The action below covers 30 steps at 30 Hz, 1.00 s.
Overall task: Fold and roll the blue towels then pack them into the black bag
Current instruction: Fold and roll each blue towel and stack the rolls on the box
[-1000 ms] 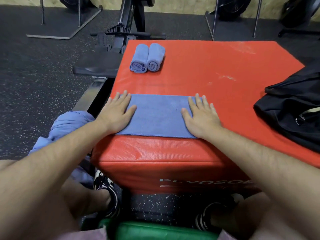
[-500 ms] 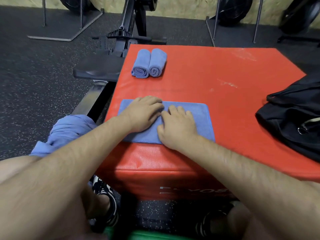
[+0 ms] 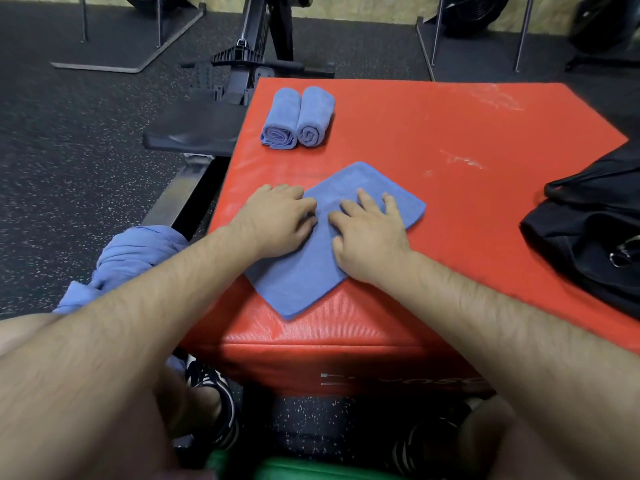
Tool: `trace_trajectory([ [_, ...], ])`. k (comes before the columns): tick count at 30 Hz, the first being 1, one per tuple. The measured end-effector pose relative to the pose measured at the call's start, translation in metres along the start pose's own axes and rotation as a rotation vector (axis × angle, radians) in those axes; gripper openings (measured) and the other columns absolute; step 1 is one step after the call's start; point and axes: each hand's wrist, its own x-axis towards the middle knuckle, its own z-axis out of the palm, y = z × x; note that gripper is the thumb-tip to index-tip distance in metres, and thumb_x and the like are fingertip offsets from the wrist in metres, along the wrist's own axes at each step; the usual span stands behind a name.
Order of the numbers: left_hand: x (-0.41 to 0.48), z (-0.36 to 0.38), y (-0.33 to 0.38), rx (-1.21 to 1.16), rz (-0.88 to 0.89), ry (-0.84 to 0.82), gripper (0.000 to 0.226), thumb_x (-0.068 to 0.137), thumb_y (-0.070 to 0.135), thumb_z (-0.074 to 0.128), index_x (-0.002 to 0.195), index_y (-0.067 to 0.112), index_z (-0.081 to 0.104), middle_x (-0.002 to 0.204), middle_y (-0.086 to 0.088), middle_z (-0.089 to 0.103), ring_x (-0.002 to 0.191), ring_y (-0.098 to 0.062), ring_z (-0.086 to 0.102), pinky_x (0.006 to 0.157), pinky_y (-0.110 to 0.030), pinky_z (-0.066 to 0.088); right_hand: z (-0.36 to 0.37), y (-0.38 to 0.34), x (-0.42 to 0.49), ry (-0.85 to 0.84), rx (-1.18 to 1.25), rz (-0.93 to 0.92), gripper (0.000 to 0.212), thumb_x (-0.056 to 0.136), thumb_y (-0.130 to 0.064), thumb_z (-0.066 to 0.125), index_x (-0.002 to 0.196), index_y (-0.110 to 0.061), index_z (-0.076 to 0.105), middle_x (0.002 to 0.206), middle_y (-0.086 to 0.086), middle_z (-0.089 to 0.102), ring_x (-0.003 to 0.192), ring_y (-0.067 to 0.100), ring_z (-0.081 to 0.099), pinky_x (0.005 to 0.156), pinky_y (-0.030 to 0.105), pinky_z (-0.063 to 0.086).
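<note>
While the folded blue towel (image 3: pixel 311 271) lies diagonal on the near part of the red box (image 3: pixel 450 133), one corner hangs over the front edge, toward the person's knees. Both hands sit on its middle, close together. Left hand (image 3: pixel 277 223) has bent knuckles and fingertips dug into the cloth; can't tell if it pinches a fold or just presses. Right hand (image 3: pixel 367 230) lies flatter, fingers spread, pressing the top layer and holding nothing. Two rolled towels (image 3: pixel 298 119) lie side by side, touching, at the far left of the box. The black bag (image 3: pixel 588 230) slumps at the right edge, well apart from the hands. A loose blue towel heap (image 3: pixel 138 251) sits by the left knee, off the box. Risk: the overhanging corner could drag the towel off the edge if pressure lets up. The layers could also skew under the twisting palms, giving a lopsided roll. Versus a second ago: the towel was a long strip square to the front edge with a hand at each end. Now it is swung diagonal, with both hands at the centre.
</note>
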Motion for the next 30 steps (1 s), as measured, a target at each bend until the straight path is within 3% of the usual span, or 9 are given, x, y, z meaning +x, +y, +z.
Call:
trace_trajectory([
  [8, -0.017, -0.01, 0.027, -0.25, -0.059, -0.023, 0.03, 0.085, 0.047, 0.05, 0.082, 0.019, 0.062, 0.08, -0.001, 0.063, 0.078, -0.028, 0.062, 0.067, -0.037, 0.047, -0.001, 0.021, -0.001, -0.032, 0.007, -0.02, 0.047, 0.097, -0.038, 0.034, 0.139, -0.027, 0.052, 0.157, 0.003, 0.037, 0.153, 0.031, 0.014, 0.12, 0.059, 0.005],
  [11, -0.023, -0.007, 0.038, -0.192, -0.083, 0.009, 0.027, 0.089, 0.043, 0.056, 0.086, 0.017, 0.064, 0.084, -0.003, 0.063, 0.08, -0.028, 0.062, 0.068, -0.037, 0.047, -0.002, 0.024, -0.006, -0.048, 0.029, -0.039, 0.048, 0.1, -0.038, 0.034, 0.144, -0.027, 0.048, 0.161, 0.002, 0.032, 0.153, 0.03, 0.01, 0.122, 0.054, 0.006],
  [14, -0.03, -0.006, 0.045, 0.023, -0.033, 0.119, 0.028, 0.09, 0.039, 0.053, 0.088, 0.012, 0.062, 0.087, -0.009, 0.059, 0.081, -0.033, 0.057, 0.063, -0.037, 0.036, -0.003, 0.021, -0.016, 0.001, 0.07, -0.103, 0.047, 0.099, -0.032, 0.041, 0.141, -0.015, 0.053, 0.155, 0.006, 0.042, 0.148, 0.034, 0.027, 0.118, 0.048, 0.026],
  [17, -0.041, -0.005, 0.049, 0.023, 0.063, 0.178, 0.023, 0.093, 0.032, 0.049, 0.09, 0.01, 0.056, 0.093, -0.011, 0.055, 0.082, -0.033, 0.052, 0.063, -0.04, 0.032, -0.004, 0.018, -0.033, 0.077, 0.127, -0.199, 0.038, 0.091, -0.025, 0.044, 0.122, -0.01, 0.061, 0.123, 0.01, 0.06, 0.115, 0.035, 0.052, 0.096, 0.048, 0.045],
  [19, -0.05, -0.005, 0.05, -0.027, 0.092, 0.19, 0.02, 0.095, 0.028, 0.049, 0.091, 0.01, 0.055, 0.093, -0.012, 0.055, 0.081, -0.033, 0.052, 0.065, -0.041, 0.033, -0.001, 0.016, -0.049, 0.098, 0.194, -0.267, 0.03, 0.089, -0.022, 0.046, 0.113, -0.011, 0.062, 0.108, 0.009, 0.058, 0.099, 0.032, 0.052, 0.088, 0.047, 0.047],
  [23, -0.07, -0.005, 0.041, -0.026, 0.058, 0.154, 0.024, 0.096, 0.032, 0.049, 0.089, 0.01, 0.055, 0.091, -0.012, 0.053, 0.08, -0.033, 0.049, 0.066, -0.044, 0.035, 0.004, 0.023, -0.08, 0.058, 0.328, -0.422, 0.013, 0.096, -0.023, 0.052, 0.102, -0.015, 0.062, 0.098, 0.003, 0.054, 0.092, 0.026, 0.054, 0.084, 0.043, 0.047],
  [25, -0.078, -0.008, 0.036, -0.057, 0.051, 0.137, 0.025, 0.096, 0.035, 0.049, 0.091, 0.011, 0.055, 0.093, -0.01, 0.053, 0.082, -0.033, 0.049, 0.067, -0.044, 0.038, 0.001, 0.031, -0.089, 0.05, 0.371, -0.478, 0.016, 0.099, -0.03, 0.058, 0.099, -0.016, 0.064, 0.095, 0.001, 0.056, 0.09, 0.022, 0.055, 0.084, 0.036, 0.046],
  [30, -0.096, -0.029, 0.048, -0.563, 0.271, -0.039, 0.01, 0.094, 0.026, 0.067, 0.097, 0.018, 0.062, 0.097, 0.005, 0.054, 0.092, -0.015, 0.052, 0.086, -0.031, 0.043, -0.003, 0.052, -0.098, -0.009, 0.426, -0.5, 0.028, 0.092, -0.043, 0.069, 0.109, -0.02, 0.072, 0.104, -0.004, 0.059, 0.097, 0.016, 0.054, 0.089, 0.028, 0.044],
])
